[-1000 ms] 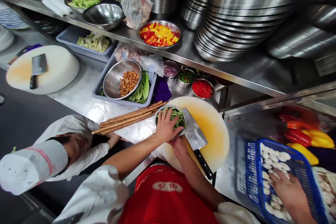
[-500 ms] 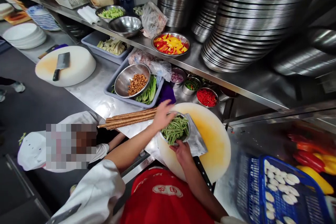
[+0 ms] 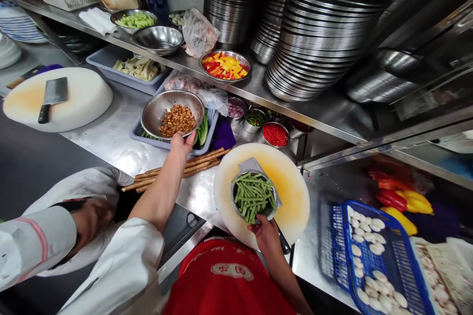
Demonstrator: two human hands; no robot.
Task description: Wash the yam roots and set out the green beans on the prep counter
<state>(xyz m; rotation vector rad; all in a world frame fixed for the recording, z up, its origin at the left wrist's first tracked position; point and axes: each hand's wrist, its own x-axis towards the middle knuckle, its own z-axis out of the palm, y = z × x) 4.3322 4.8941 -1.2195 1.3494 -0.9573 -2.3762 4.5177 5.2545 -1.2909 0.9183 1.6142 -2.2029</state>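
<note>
My left hand [image 3: 182,142] grips the near rim of a wide metal bowl [image 3: 150,107] that holds chopped brown bits [image 3: 178,119]. That bowl sits over a grey-blue tray [image 3: 133,134] of green leaves. Down at the round cutting board [image 3: 298,182], my right hand [image 3: 266,231] is closed on the lower rim of a metal bowl of cut green beans [image 3: 254,196]. Under the bean bowl lies a cleaver, its black handle [image 3: 284,242] showing beside my right wrist. Long brown sticks [image 3: 199,163] lie left of the board, partly behind my left forearm.
A co-worker in a white cap [image 3: 35,243] bends close at the left. Overhead runs a metal shelf [image 3: 318,120] with stacked metal bowls [image 3: 318,44] and cut peppers [image 3: 225,65]. A blue basket [image 3: 391,256] of white slices stands right; a second cutting board [image 3: 84,101] with a cleaver lies left.
My left hand has moved from beside the green beans to the bowl of brown bits and taken its rim. My right hand still holds the bean bowl. The view has shifted right.
</note>
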